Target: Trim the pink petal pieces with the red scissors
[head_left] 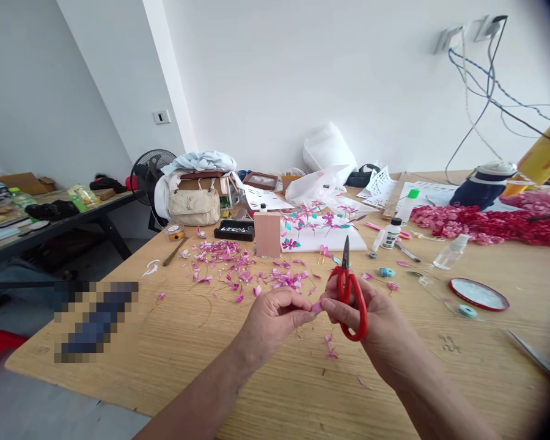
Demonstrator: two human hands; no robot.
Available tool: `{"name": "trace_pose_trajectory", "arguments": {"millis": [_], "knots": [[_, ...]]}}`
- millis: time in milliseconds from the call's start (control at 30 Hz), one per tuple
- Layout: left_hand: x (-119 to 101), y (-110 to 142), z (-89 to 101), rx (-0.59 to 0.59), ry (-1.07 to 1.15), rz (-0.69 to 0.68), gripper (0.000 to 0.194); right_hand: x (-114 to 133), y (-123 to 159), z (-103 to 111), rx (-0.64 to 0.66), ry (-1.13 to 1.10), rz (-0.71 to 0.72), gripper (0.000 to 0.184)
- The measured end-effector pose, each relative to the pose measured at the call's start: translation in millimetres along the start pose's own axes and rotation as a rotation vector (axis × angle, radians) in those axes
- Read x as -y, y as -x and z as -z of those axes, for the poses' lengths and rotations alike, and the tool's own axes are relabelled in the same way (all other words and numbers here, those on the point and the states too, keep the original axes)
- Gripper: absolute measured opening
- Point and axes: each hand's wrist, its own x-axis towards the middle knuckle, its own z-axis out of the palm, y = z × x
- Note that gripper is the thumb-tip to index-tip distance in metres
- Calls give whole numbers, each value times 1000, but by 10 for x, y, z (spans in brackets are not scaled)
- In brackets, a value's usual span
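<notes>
Red scissors (343, 278), one pair, gripped in the right hand (382, 305) above the table (187, 373), fingers curled at the handles, blades foremost, long axis toward the far edge, tip leaning slightly left. One pink piece (318, 307) between two hands, long axis roughly crosswise, pinched by the left hand's (269, 313) thumb and forefinger, right fingertips close against it. Toward the far edge: petals (222, 249) too many to count, one block (267, 234), one tray (218, 233). Near the right edge: one disc (479, 294).
</notes>
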Motion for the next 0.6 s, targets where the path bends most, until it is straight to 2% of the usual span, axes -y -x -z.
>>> {"name": "trace_pose_trajectory", "arguments": {"millis": [267, 400, 500, 600], "knots": [[36, 19, 14, -10, -42, -103, 5, 20, -16, -37, 0, -8, -23, 32], [25, 52, -5, -103, 85, -6, 4, 7, 33, 22, 21, 132, 53, 27], [24, 90, -46, -178, 254, 71, 7, -63, 147, 98, 52, 246, 90, 33], [43, 122, -109, -236, 371, 88, 10, -186, 284, 123, 152, 273, 63, 35]]}}
